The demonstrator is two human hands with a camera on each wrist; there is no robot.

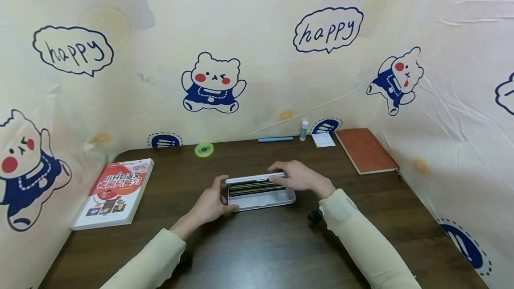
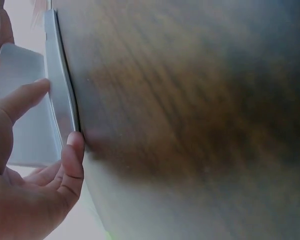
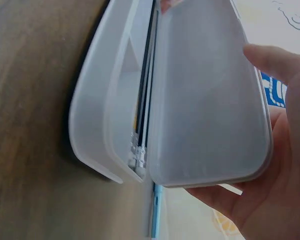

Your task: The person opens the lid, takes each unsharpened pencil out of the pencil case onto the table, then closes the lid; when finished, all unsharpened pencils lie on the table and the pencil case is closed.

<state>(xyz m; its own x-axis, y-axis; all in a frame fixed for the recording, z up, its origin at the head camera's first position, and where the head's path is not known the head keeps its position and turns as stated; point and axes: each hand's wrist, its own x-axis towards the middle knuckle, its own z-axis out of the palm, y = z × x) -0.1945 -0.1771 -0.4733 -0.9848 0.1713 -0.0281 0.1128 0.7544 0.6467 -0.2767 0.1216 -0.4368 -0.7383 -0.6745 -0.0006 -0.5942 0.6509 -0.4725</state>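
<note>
A whitish translucent pencil case [image 1: 261, 200] stands on the table with its hinged lid [image 1: 246, 179] raised. Inside, along the back, lie several dark pencils [image 1: 252, 188]; the right wrist view shows their pale eraser ends [image 3: 139, 162]. My left hand [image 1: 210, 199] grips the case's left end, thumb at the front and fingers behind. My right hand [image 1: 301, 176] holds the lid near its right end, with the thumb on the lid's edge and the fingers behind the lid [image 3: 205, 100]. In the left wrist view, my left fingers touch the case's side wall [image 2: 62, 85].
A thick red-and-white book [image 1: 114, 193] lies at the left. Along the back are a green tape roll [image 1: 204, 149], blue pens [image 1: 275, 139], a glue stick [image 1: 304, 130] and a paper pad [image 1: 323, 140]. A brown notebook [image 1: 366, 150] lies at the back right. A printed cloth surrounds the table.
</note>
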